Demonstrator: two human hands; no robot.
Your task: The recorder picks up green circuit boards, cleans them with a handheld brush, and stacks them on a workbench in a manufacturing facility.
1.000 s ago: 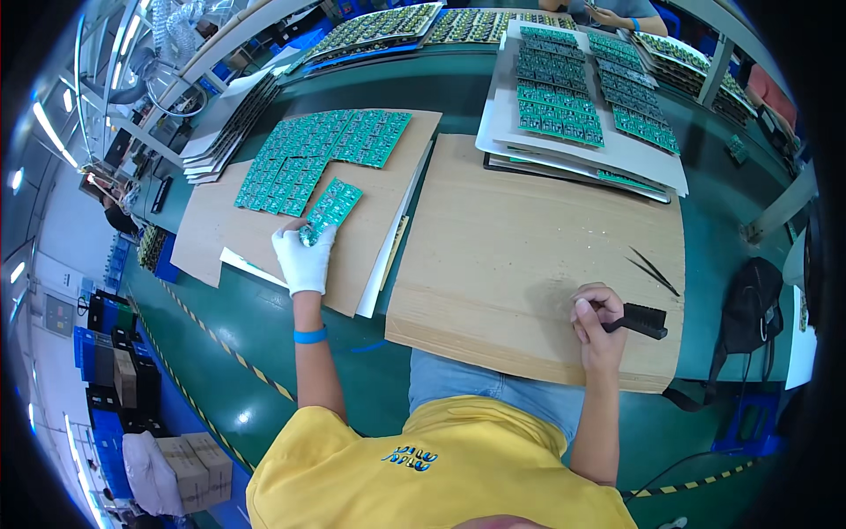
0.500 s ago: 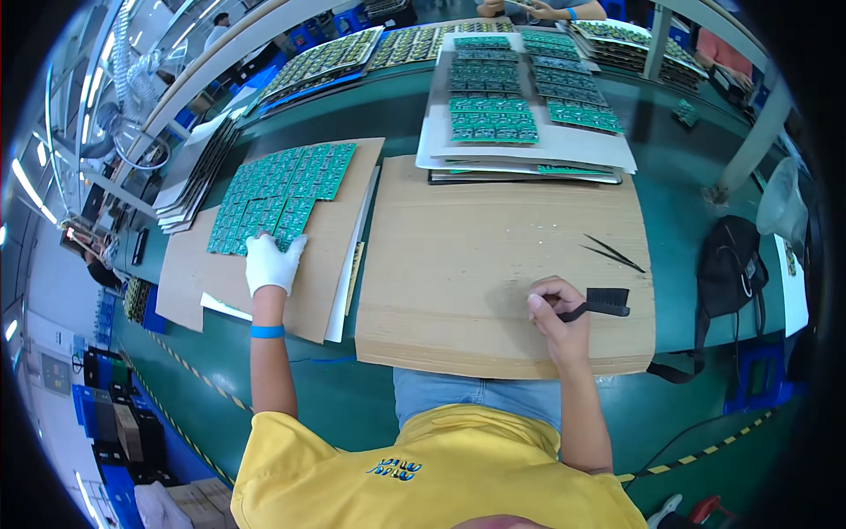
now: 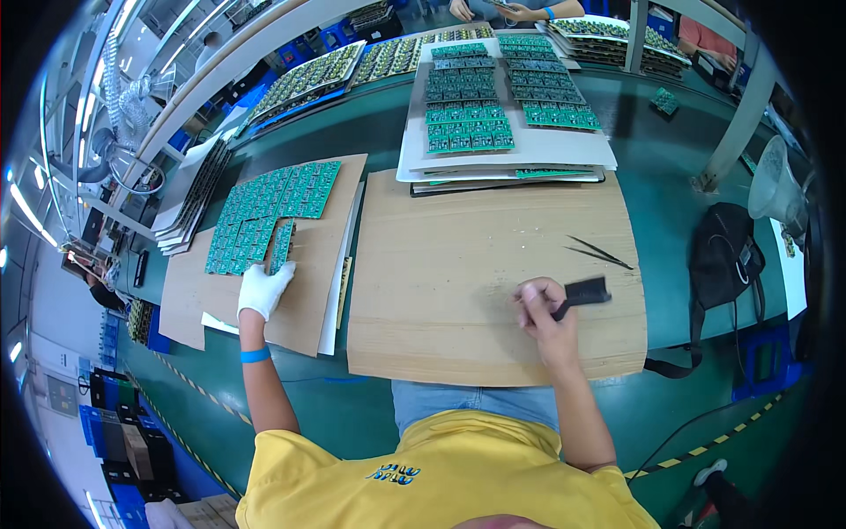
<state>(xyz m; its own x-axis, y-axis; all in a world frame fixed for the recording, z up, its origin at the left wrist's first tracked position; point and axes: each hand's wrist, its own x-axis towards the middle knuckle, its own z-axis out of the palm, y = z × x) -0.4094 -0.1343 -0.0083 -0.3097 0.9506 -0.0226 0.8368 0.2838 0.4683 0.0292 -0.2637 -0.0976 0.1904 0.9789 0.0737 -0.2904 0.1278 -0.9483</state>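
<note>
My left hand (image 3: 264,293), in a white glove with a blue band at the wrist, grips the near end of a narrow green circuit board (image 3: 282,244). That board stands a little apart from the rows of green circuit boards (image 3: 247,231) on the left cardboard sheet. Over the middle cardboard (image 3: 432,282), my bare right hand (image 3: 545,316) is closed round the handle of a black brush (image 3: 586,292). The bristle end points right, away from my fingers. Black tweezers (image 3: 601,253) lie on the cardboard beyond the brush, near a few small pale bits.
Ahead stands a stack of white sheets (image 3: 410,159) bearing rows of green boards. More sheets (image 3: 189,198) are stacked at the far left. A metal post (image 3: 738,132) and a black bag (image 3: 724,256) are on the right. Another person's hands (image 3: 520,12) show across the bench.
My left hand has drawn one circuit board slightly away from its group, toward me. My right hand still holds the brush, now turned a little more upward. The whole view has shifted somewhat.
</note>
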